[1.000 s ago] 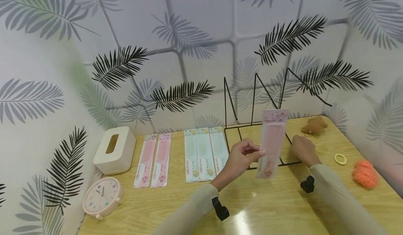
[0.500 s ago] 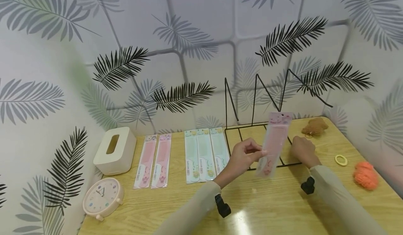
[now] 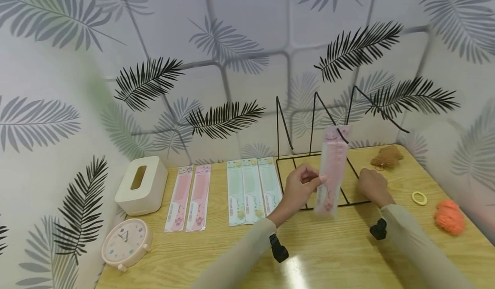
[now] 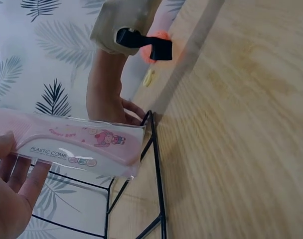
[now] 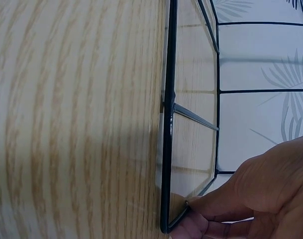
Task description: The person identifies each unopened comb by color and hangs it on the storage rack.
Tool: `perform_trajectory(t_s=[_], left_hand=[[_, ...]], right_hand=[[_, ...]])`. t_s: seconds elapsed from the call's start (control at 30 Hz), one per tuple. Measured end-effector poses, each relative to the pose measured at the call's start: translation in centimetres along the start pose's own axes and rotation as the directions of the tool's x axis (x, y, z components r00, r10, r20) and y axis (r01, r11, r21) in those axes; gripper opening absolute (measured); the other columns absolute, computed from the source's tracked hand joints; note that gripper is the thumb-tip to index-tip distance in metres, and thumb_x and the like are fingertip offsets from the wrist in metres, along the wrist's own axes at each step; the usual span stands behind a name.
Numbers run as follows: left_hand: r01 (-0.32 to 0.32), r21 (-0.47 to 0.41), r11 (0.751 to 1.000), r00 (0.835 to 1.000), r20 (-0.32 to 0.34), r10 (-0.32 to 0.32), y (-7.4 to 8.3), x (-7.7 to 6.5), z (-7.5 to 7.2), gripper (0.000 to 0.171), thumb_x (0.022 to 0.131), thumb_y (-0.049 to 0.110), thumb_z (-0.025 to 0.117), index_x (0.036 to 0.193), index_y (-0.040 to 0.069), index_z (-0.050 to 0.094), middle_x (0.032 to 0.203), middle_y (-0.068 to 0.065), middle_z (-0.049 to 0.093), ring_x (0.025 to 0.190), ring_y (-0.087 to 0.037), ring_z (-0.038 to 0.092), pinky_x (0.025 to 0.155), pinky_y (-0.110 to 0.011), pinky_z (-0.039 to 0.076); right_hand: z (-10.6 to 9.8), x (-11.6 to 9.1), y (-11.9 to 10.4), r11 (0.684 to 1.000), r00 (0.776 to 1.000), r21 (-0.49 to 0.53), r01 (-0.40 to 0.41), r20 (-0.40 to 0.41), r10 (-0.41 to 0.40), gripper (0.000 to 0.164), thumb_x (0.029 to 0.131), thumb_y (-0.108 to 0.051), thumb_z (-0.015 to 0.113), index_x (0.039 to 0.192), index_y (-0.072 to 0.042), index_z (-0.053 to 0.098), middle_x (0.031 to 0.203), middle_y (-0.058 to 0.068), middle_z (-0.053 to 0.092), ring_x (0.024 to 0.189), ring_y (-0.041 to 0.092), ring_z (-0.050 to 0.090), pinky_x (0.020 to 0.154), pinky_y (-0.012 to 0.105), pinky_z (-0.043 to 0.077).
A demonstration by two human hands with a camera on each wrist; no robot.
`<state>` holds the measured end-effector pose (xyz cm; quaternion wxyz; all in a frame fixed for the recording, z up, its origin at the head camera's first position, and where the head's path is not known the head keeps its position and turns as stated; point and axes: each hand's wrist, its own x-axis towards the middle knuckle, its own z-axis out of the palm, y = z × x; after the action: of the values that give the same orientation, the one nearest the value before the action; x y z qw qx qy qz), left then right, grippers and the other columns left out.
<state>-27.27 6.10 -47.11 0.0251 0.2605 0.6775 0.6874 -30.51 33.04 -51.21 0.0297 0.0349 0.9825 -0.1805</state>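
My left hand [image 3: 299, 190] pinches a pink comb in clear packaging [image 3: 331, 173] by its edge, thumb on one face and fingers behind. The left wrist view shows "PLASTIC COMB" on the packaged comb [image 4: 76, 144]. The pack stands nearly upright before a black wire rack [image 3: 312, 123]. The end of the rack's middle slanting prong crosses the pack's top card; whether it passes through the hole I cannot tell. My right hand [image 3: 373, 187] grips the rack's base at its right front corner. In the right wrist view, thumb and fingers pinch the base wire [image 5: 177, 217].
Two pink comb packs [image 3: 188, 198] and several pale green ones [image 3: 251, 192] lie left of the rack. A white tissue box [image 3: 142, 186] and a pink clock [image 3: 126, 242] stand farther left. At right lie a brown fluffy item [image 3: 386, 156], a yellow ring [image 3: 419, 198] and an orange fluffy ball [image 3: 449, 217].
The left hand has tilted the comb pack upright and raised it, so its top card now lies behind the middle prong's tip. The right hand keeps its place on the rack.
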Motion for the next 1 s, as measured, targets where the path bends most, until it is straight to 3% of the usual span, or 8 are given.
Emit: perform_trajectory(t_s=[0.23,0.37,0.53,0.77,0.87,1.0], left_hand=[[-0.009,0.052,0.999,0.994,-0.104,0.015,-0.8,2.3,-0.4,0.019,0.099,0.015,0.075,0.109,0.001,0.067,0.105,-0.018,0.075,0.089,-0.006,0.071,0.073,-0.025,0.061],[-0.004,0.072,0.997,0.990,-0.137,0.014,-1.3,3.7,-1.0,0.018,0.099,0.013,0.074,0.109,0.000,0.067,0.106,-0.018,0.075,0.093,-0.014,0.073,0.075,-0.029,0.062],[-0.016,0.064,0.998,0.989,-0.145,0.025,-1.9,5.6,-1.8,0.016,0.100,0.011,0.073,0.107,-0.002,0.066,0.107,-0.020,0.074,0.093,-0.022,0.073,0.074,-0.027,0.060],[-0.038,0.067,0.997,0.983,-0.176,0.050,-2.6,8.0,-2.6,0.016,0.099,0.010,0.074,0.105,-0.003,0.066,0.104,-0.018,0.071,0.089,-0.021,0.071,0.070,-0.023,0.057],[-0.033,0.076,0.997,0.980,-0.192,0.047,-2.8,8.7,-2.8,0.016,0.099,0.009,0.074,0.106,-0.004,0.067,0.104,-0.019,0.072,0.091,-0.022,0.073,0.072,-0.028,0.060],[-0.023,0.066,0.998,0.977,-0.209,0.036,-2.9,9.4,-3.0,0.015,0.099,0.008,0.073,0.107,-0.004,0.067,0.105,-0.021,0.072,0.094,-0.026,0.072,0.079,-0.049,0.062]], right_hand=[[0.0,-0.1,0.0,1.000,1.000,0.006,0.003,-0.004,-0.003,0.030,0.095,0.004,0.040,0.070,-0.002,0.054,0.069,0.017,0.055,0.062,0.027,0.047,0.053,0.041,0.042],[-0.1,-0.2,-0.3,1.000,1.000,0.009,0.013,0.001,-0.013,0.032,0.096,0.004,0.039,0.069,-0.004,0.053,0.066,0.013,0.052,0.059,0.024,0.043,0.052,0.038,0.039],[-0.2,-0.5,-0.3,1.000,1.000,0.017,0.011,0.003,-0.011,0.032,0.096,0.005,0.040,0.068,-0.004,0.052,0.063,0.011,0.049,0.058,0.022,0.040,0.051,0.036,0.036],[-0.2,-0.4,-0.2,1.000,1.000,-0.003,0.010,-0.016,-0.010,0.030,0.096,0.005,0.041,0.074,0.002,0.059,0.069,0.019,0.060,0.061,0.027,0.050,0.052,0.042,0.044],[0.0,-0.3,-0.1,1.000,1.000,-0.014,0.013,-0.019,-0.014,0.028,0.095,0.005,0.043,0.074,0.002,0.060,0.070,0.019,0.061,0.061,0.027,0.051,0.052,0.043,0.045],[0.2,-0.2,0.0,1.000,0.999,-0.010,0.018,-0.028,-0.018,0.028,0.095,0.006,0.043,0.072,0.000,0.058,0.067,0.016,0.058,0.059,0.025,0.046,0.051,0.041,0.042]])
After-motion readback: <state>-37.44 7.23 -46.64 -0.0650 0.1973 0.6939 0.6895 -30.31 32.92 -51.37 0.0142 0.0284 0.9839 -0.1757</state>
